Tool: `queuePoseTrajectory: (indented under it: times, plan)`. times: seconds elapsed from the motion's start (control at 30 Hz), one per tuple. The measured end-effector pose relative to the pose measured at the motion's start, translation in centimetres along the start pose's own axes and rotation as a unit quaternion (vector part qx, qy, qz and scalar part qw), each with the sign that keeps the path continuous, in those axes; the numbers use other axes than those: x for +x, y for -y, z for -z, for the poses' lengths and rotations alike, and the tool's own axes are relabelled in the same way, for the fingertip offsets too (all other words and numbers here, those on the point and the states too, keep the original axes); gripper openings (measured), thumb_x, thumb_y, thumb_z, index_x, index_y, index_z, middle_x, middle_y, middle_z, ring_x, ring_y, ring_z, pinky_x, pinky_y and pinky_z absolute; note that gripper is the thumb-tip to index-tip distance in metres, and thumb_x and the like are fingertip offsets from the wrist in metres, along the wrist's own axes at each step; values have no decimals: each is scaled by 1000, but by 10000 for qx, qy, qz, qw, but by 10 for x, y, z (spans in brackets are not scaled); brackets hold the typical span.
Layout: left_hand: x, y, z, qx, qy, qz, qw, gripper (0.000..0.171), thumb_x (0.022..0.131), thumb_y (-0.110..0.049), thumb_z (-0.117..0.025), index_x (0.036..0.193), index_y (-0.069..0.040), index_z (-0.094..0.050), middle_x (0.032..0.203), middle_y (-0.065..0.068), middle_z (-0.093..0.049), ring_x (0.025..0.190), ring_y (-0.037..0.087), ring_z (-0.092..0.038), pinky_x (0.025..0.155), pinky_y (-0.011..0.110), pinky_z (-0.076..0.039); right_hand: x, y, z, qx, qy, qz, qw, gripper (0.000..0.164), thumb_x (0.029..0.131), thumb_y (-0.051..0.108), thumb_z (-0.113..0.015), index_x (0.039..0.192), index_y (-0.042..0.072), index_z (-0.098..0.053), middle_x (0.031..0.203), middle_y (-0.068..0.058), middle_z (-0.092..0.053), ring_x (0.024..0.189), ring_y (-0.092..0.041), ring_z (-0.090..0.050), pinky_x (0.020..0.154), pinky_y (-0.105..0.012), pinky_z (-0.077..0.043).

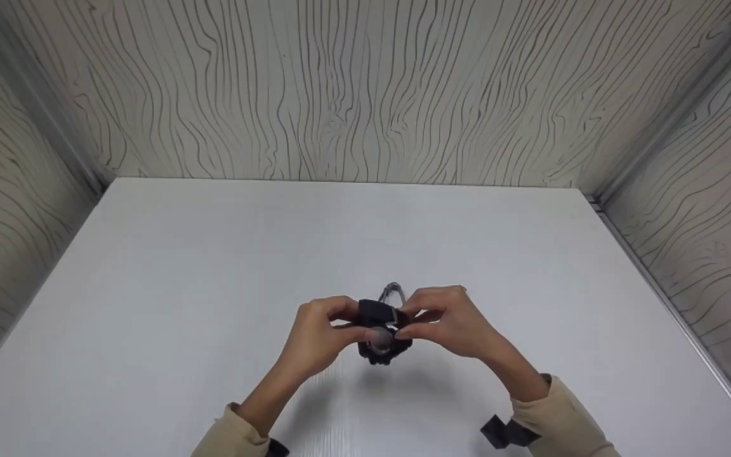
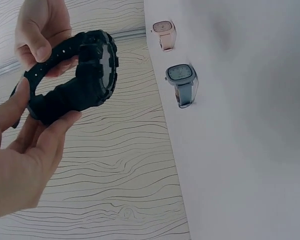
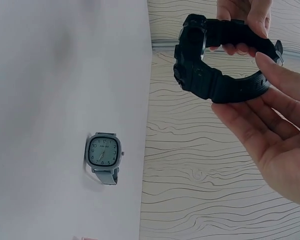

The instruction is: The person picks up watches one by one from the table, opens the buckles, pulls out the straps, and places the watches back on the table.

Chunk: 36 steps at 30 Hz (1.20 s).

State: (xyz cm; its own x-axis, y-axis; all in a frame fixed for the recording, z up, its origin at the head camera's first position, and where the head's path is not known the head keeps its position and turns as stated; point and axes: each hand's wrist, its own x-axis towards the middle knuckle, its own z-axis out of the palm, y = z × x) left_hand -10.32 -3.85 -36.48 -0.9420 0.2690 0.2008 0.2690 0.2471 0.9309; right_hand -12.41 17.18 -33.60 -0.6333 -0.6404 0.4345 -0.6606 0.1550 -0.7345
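Observation:
A chunky black wristwatch is held up between both hands above the white table. My left hand grips its strap from the left, thumb and fingers on either side of the band. On the other side my right hand pinches the strap too. The band curves round into a loop, and small holes show along it in the left wrist view, where the black case faces right. A metal buckle shows at the strap end in the right wrist view.
A grey-blue watch with a squarish dial stands on the white table. Near it is a pink watch. Wood-grain panels rise behind the table and at both sides.

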Motion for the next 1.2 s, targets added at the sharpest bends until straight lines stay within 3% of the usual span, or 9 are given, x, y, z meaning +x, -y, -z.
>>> queuePoseTrajectory:
  times: [0.3, 0.5, 0.7, 0.83, 1.0, 1.2]
  plan:
    - [-2, 0, 4, -690, -7, 382, 9969, 22, 73, -12, -76, 90, -2, -69, 88, 6, -68, 90, 18, -63, 76, 31, -50, -10, -33, 0, 122, 19, 151, 9998, 17, 72, -7, -72, 88, -5, -67, 80, -13, -65, 74, -19, -63, 57, -33, -54]
    - [-3, 5, 5, -997, 53, 579, 9933, 24, 74, -8, -75, 94, 2, -67, 90, 9, -68, 91, 21, -63, 76, 31, -51, -12, -41, 2, 166, 212, 314, 9991, 21, 71, -10, -71, 91, -6, -66, 82, -15, -64, 75, -20, -63, 56, -33, -54]
    - [-4, 7, 8, -1256, 152, 679, 9896, 27, 75, -6, -73, 98, 5, -65, 93, 12, -67, 88, 22, -63, 78, 33, -50, -13, -45, 7, 718, 414, 360, 9959, 25, 72, -12, -68, 97, -7, -66, 86, -17, -64, 77, -17, -62, 57, -32, -54]
    - [-4, 9, 9, -1436, 173, 740, 9867, 28, 76, -6, -72, 100, 6, -64, 92, 12, -67, 85, 21, -63, 78, 33, -49, -15, -45, 10, 1165, 443, 59, 9922, 23, 74, -11, -68, 96, -7, -66, 87, -19, -64, 79, -15, -61, 61, -31, -54]
    - [-3, 10, 9, -1300, 193, 749, 9885, 27, 76, -8, -73, 99, 4, -65, 93, 11, -66, 90, 22, -62, 78, 32, -50, -16, -46, 11, 1188, 432, -319, 9915, 19, 75, -7, -69, 94, -6, -67, 87, -17, -64, 76, -11, -59, 62, -26, -53]
    - [-1, 10, 8, -614, 124, 603, 9962, 26, 78, -13, -72, 100, -1, -66, 94, 8, -66, 96, 24, -61, 79, 34, -50, -15, -45, 9, 1149, 498, -656, 9900, 17, 79, -3, -67, 95, -7, -65, 88, -15, -63, 81, -15, -60, 67, -33, -54]
